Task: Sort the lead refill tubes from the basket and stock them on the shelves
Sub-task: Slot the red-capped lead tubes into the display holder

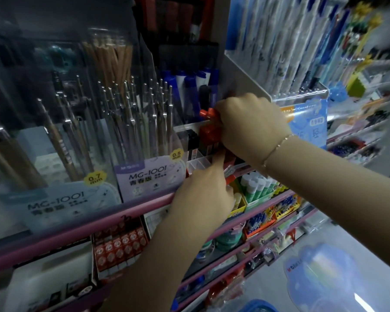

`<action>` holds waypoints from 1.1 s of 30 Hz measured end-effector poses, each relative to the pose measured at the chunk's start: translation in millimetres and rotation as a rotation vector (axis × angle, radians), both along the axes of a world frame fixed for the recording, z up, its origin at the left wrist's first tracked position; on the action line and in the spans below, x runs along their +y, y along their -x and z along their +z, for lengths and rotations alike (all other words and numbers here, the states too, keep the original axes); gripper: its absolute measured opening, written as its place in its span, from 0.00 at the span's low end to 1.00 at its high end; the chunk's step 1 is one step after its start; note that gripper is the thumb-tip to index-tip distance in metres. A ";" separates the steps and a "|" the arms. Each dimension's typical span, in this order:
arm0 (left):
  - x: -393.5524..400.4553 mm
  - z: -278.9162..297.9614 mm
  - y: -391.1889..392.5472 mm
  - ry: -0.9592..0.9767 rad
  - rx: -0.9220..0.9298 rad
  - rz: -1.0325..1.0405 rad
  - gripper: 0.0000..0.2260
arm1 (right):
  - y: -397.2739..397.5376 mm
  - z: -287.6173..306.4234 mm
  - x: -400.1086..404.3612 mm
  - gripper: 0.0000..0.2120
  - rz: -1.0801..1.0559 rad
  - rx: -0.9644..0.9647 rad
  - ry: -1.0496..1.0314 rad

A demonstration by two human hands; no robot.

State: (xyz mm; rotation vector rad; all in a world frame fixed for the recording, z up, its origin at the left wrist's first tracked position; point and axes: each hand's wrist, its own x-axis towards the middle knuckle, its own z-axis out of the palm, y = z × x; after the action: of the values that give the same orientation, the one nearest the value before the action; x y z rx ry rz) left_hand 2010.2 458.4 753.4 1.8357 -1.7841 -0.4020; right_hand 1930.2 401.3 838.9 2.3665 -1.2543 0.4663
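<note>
My right hand grips a bunch of red-capped lead refill tubes over a clear divided tray on the pink-edged shelf. Red-capped tubes and black-capped tubes stand in the tray's slots. Below them, my left hand reaches up, its index finger pointing at the tray's front by the red tubes; whether it holds anything is hidden. Blue-capped refill tubes stand in the row behind. A blue basket rim shows at the bottom edge.
Clear boxes of MG-1001 mechanical pencils fill the shelf to the left. A white display of pens stands close on the right. Lower shelves hold glue sticks, a red box of small items and other stationery.
</note>
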 end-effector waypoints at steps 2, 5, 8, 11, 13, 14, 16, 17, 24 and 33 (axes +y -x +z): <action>0.8 0.5 -1.5 0.004 0.010 -0.011 0.25 | -8.3 2.3 -2.2 0.10 -0.030 0.014 -0.004; 2.3 1.4 -2.1 0.011 0.018 -0.019 0.26 | -14.1 2.5 -4.5 0.10 -0.044 0.021 -0.018; 2.8 0.4 -2.9 0.029 0.044 -0.028 0.24 | -12.4 1.7 -4.6 0.09 -0.036 0.027 0.004; 5.3 2.5 -3.7 0.036 0.078 -0.027 0.23 | -11.4 3.7 -1.2 0.10 -0.020 0.034 -0.018; 11.1 3.7 -5.5 0.055 0.136 -0.033 0.19 | -10.3 9.9 0.2 0.10 0.000 -0.003 -0.089; 13.8 3.2 -7.7 0.075 0.201 -0.030 0.15 | -7.6 15.3 1.3 0.08 0.020 -0.056 -0.120; 20.6 3.9 -12.4 0.150 0.385 0.007 0.04 | 2.5 27.1 5.4 0.04 0.084 -0.221 -0.169; 24.2 5.0 -14.0 0.206 0.482 0.036 0.02 | 10.0 30.4 9.7 0.08 0.114 -0.310 -0.243; 46.3 29.3 -11.3 0.452 0.742 -0.027 0.07 | 52.7 -23.8 37.8 0.05 0.439 -0.854 -1.398; 41.2 50.3 -8.1 0.280 0.638 -0.046 0.03 | 65.1 -56.9 25.8 0.03 0.688 -1.037 -1.768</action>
State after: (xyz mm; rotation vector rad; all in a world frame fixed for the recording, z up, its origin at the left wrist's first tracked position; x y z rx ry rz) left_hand 2018.3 499.6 803.7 1.2812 -1.3554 -0.6354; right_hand 1865.2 427.1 781.9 4.4795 -1.3498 1.2714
